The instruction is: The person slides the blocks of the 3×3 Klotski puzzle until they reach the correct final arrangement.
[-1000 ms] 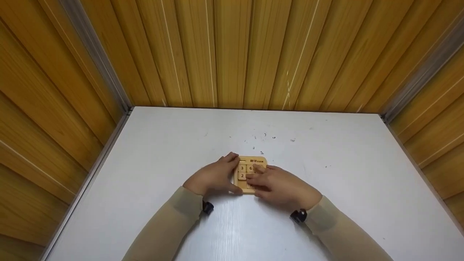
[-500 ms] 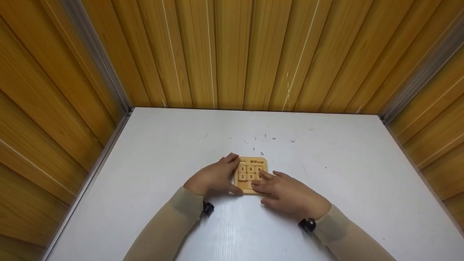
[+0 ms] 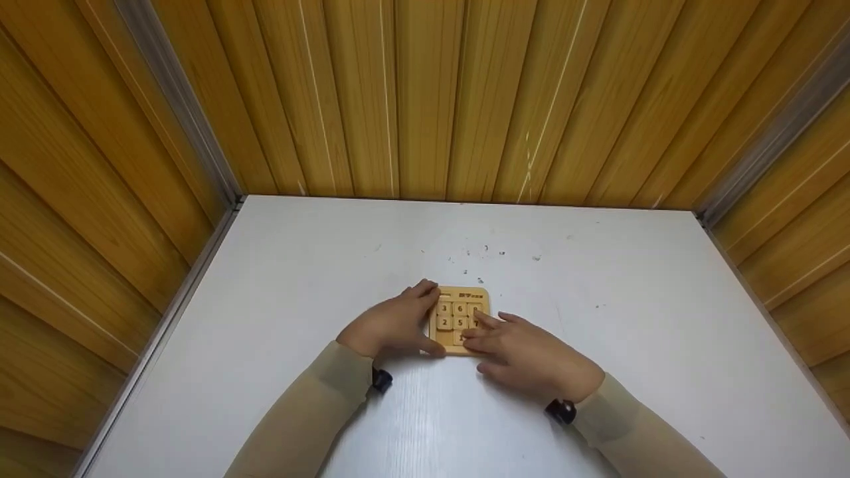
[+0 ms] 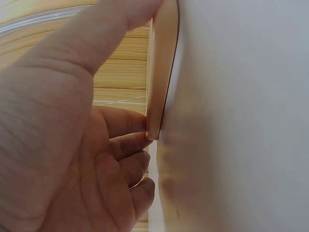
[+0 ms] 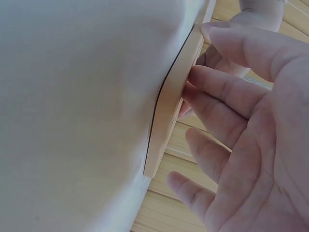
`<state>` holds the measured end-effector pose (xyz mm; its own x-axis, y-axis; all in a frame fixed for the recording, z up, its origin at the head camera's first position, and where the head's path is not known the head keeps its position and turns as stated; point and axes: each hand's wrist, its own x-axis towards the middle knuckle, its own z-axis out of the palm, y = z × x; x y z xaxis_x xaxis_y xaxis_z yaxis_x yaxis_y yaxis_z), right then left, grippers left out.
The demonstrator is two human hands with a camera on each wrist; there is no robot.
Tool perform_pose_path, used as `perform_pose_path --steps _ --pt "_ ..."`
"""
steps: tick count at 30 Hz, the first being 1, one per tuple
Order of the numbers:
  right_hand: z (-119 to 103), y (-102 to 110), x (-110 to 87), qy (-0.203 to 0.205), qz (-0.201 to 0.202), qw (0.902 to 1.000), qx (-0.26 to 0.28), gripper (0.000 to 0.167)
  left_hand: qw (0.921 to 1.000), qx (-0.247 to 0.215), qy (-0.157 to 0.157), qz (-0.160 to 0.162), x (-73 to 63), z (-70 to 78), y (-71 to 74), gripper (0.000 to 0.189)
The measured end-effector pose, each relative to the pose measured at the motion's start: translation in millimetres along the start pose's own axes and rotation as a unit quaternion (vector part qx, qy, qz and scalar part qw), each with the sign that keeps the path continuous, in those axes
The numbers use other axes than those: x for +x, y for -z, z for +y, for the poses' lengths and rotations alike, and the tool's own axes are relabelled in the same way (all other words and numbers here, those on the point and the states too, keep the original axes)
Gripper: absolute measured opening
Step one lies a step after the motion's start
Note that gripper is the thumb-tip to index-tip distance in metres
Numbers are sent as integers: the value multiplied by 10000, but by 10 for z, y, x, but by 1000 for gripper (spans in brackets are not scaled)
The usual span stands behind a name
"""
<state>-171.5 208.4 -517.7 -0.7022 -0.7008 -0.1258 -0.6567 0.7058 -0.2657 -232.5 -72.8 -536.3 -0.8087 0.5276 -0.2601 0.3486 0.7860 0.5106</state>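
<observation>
A wooden number slide puzzle (image 3: 445,338) lies flat on the white table. Its tiles 3, 6, 2 and 5 are plain to see, and the slot at its bottom left holds no tile. My left hand (image 3: 390,322) grips the puzzle's left side, thumb at the near corner and fingers at the far one. In the left wrist view, the thumb and fingertips meet the wooden edge (image 4: 163,72). My right hand (image 3: 534,355) has its fingertips on the right-hand tiles, partly covering them. The right wrist view shows those fingers extended over the frame's side (image 5: 169,104).
The white table (image 3: 319,259) has small dark marks (image 3: 501,253) beyond the puzzle. Wood-patterned panels (image 3: 425,99) stand behind the table and at both sides. Black wrist cameras (image 3: 562,411) sit at both cuffs.
My right hand has drawn back to the right and towards me, uncovering the 5 and other tiles, then kept nearly still. The left hand has stayed on the puzzle's edge.
</observation>
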Motion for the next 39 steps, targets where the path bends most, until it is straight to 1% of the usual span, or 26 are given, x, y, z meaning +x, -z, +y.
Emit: perform_pose_path --steps 7,13,16,19,26,34,39 --pt "-16 -3 13 -54 -53 10000 54 51 10000 3 63 4 -5 9 1 127" --pt "-40 14 33 -6 -52 10000 -27 52 9999 -20 112 9 -16 18 7 127" --pt "-51 22 46 1 -58 10000 26 52 9999 -28 124 -6 -14 15 7 127" --pt "-55 17 58 -13 -63 10000 58 52 9999 -49 109 -26 -11 6 9 128" --pt "-62 -5 68 -45 -13 9999 115 52 9999 -19 -126 16 12 -19 20 128" --pt "-75 -23 101 45 -56 9999 85 56 10000 -80 -19 6 17 -19 0 129" --pt "-91 -34 126 101 -63 9999 64 57 10000 -46 -64 17 29 -23 -11 127"
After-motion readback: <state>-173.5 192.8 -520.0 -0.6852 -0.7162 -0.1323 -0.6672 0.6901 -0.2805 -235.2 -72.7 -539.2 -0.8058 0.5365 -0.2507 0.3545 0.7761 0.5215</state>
